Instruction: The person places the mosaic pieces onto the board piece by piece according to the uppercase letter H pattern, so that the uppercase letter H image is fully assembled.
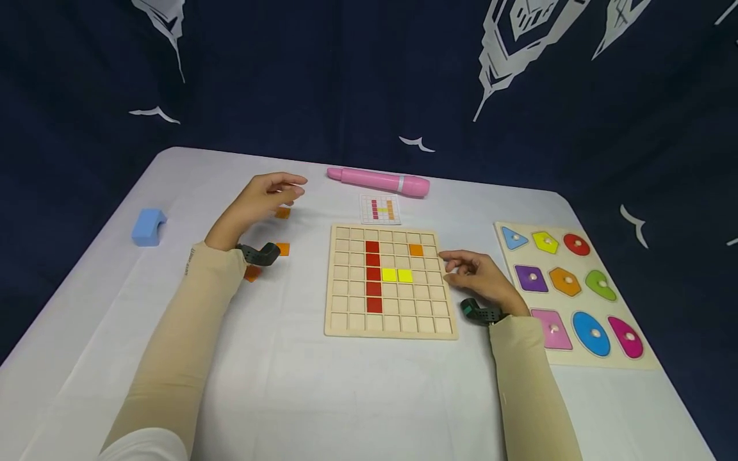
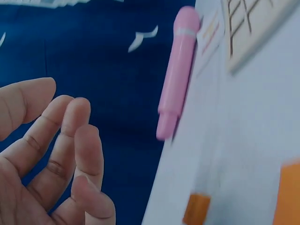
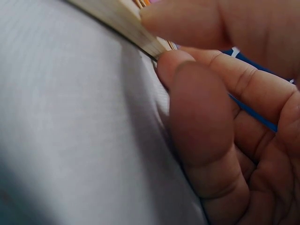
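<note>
My left hand is raised over the table's left side with loosely bent fingers. In the left wrist view nothing shows between its fingers. Orange square tiles lie on the cloth near and below that hand, partly covered by it and its wrist strap. The wooden grid board lies flat in the middle. It holds a column of several red tiles, two yellow tiles and one orange tile. At the board's right edge my right hand rests with its fingertips against the rim.
A small pattern card sits behind the board. Beyond it lies a pink marker-shaped object. On the left is a blue arched block. A shape puzzle board with knobbed pieces lies at the right, partly behind the right forearm.
</note>
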`<state>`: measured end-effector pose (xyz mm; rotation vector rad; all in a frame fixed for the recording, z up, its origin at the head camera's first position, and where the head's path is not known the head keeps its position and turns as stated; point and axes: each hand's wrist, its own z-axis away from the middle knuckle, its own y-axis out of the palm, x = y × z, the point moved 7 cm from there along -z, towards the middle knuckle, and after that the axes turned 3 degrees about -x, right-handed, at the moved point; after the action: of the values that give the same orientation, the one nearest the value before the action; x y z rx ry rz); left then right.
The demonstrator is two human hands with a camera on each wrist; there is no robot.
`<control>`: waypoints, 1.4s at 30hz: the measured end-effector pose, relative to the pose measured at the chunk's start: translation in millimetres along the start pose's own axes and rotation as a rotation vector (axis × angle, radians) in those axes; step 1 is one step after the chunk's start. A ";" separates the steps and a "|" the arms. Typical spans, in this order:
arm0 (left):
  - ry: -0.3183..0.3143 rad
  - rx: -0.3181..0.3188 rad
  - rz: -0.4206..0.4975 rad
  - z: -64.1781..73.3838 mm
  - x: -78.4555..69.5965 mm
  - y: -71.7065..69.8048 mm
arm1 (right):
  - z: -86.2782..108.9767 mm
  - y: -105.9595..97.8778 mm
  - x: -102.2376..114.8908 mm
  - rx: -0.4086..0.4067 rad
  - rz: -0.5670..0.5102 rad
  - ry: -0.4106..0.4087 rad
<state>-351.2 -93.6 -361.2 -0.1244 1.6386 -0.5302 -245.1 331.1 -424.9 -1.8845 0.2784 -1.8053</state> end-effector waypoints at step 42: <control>-0.191 0.053 -0.330 -2.5 66.8 -19.9 | 0.7 -0.1 1.4 0.001 -0.026 -0.016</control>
<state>-368.1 -136.1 -413.9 -0.3996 1.4227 -0.7876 -244.3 330.6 -423.6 -1.9100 0.2487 -1.8058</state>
